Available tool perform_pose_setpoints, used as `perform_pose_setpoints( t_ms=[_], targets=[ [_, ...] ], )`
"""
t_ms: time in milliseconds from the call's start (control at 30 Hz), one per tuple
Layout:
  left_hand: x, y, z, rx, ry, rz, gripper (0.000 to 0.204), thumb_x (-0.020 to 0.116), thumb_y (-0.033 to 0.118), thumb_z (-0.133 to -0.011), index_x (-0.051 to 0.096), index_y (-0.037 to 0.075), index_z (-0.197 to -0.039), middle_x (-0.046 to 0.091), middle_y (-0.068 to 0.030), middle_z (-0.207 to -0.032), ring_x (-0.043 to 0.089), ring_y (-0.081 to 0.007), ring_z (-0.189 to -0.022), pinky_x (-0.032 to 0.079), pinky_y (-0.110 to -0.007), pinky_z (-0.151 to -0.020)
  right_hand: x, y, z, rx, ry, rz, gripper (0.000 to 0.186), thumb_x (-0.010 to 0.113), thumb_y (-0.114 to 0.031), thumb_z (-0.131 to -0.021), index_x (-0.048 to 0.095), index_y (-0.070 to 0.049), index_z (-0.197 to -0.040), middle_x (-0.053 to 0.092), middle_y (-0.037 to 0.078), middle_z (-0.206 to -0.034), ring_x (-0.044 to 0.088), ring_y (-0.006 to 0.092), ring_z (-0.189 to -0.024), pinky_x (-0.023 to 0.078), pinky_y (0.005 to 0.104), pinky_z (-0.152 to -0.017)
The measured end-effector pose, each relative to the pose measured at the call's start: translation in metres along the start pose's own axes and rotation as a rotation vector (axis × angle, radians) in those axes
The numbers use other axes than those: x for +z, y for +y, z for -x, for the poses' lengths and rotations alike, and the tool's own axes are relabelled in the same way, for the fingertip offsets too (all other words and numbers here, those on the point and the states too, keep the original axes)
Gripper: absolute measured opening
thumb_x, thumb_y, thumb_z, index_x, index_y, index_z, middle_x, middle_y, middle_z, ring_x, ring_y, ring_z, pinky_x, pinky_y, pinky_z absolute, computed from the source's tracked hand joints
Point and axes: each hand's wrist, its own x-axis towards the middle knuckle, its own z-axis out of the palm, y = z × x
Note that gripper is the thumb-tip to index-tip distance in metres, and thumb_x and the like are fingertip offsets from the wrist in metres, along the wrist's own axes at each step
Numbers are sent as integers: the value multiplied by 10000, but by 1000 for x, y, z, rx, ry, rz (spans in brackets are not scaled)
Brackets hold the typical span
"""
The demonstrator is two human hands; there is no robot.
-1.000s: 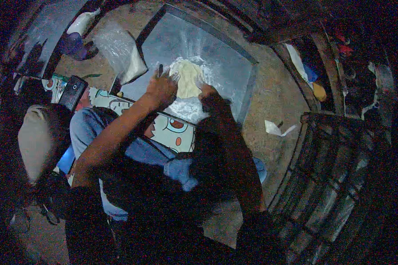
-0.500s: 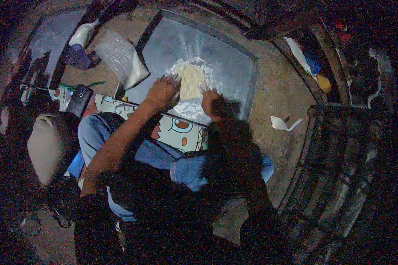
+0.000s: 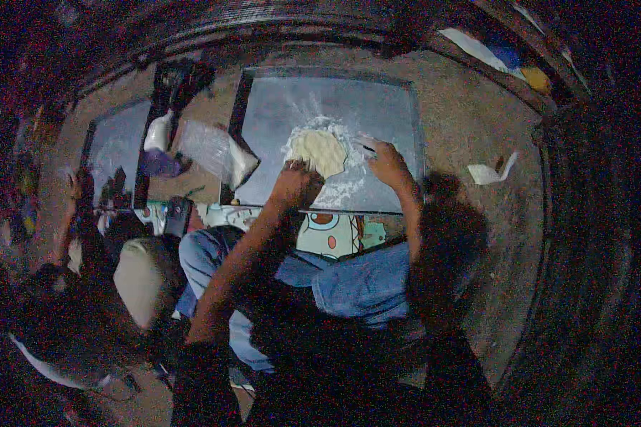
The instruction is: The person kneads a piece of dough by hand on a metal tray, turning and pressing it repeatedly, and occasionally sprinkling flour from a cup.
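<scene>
The head view looks down in dim, grainy light on a rough brownish floor (image 3: 470, 121). A flat grey board (image 3: 377, 107) with a dark rim lies on it at about 12 o'clock from the person's lap, dusted with white flour around its middle. A second, smaller grey board (image 3: 110, 146) lies well apart at 10 o'clock. Between the two boards sit a clear plastic bag (image 3: 214, 149) and a white bottle (image 3: 157, 132). A crumpled scrap of white paper (image 3: 493, 171) lies on the floor at 2 o'clock from the dough. A cloth with bright cartoon print (image 3: 335, 231) runs along the near edge of the big board, and the person's knees in blue jeans (image 3: 363, 285) sit just below it. A pale rounded bundle (image 3: 142, 281) rests at 9 o'clock from the knees. The edges of the room are too dark to read.

The dough (image 3: 319, 148) is a pale yellowish, roughly round flattened lump with an uneven surface, lying near the middle of the big board in the ring of flour.

The left hand (image 3: 295, 181) is at the dough's 7 o'clock edge, fingers curled down and pressing against it; it grasps nothing else that can be seen. The right hand (image 3: 386, 162) is at 3 o'clock, just beside the dough, resting on the floured board with fingers loosely bent; whether it pinches anything cannot be told.
</scene>
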Motion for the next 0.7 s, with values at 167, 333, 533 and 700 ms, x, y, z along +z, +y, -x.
perform_pose_setpoints(
  t_ms=[167, 333, 533, 700],
  targets=[
    [18, -3, -9, -32, 166, -231, 346, 556, 274, -794, 569, 150, -1117, 571, -139, -1097, 520, -290, -1079, 382, -459, -916, -31, -20, 0, 114, -20, 53, 388, 540, -157, -828, 557, -221, -1210, 578, 162, -1166, 556, 345, -1061, 457, 419, -888],
    [-24, 26, -18, 5, -42, -17, 446, 597, 257, -759, 520, 161, -1188, 549, -88, -1153, 495, -275, -1121, 379, -473, -918, -66, -56, 20, 235, -64, 144, 398, 548, -158, -812, 558, -210, -1206, 571, 152, -1180, 559, 335, -1059, 445, 432, -907],
    [-7, 20, -15, 65, 224, -62, 344, 573, 305, -778, 543, 143, -1079, 567, -60, -1013, 566, -265, -902, 452, -419, -727, -48, -30, -3, 65, -138, 9, 450, 581, -137, -776, 524, -118, -1222, 517, 178, -1235, 507, 318, -1134, 421, 434, -928],
    [-11, 7, -10, 58, 159, -102, 580, 650, 210, -709, 461, 128, -1251, 502, -82, -1233, 478, -260, -1120, 409, -468, -866, -25, -15, -9, -41, 16, -24, 464, 616, -111, -736, 511, -12, -1177, 534, 239, -1172, 518, 359, -1100, 430, 436, -908]
  ],
)
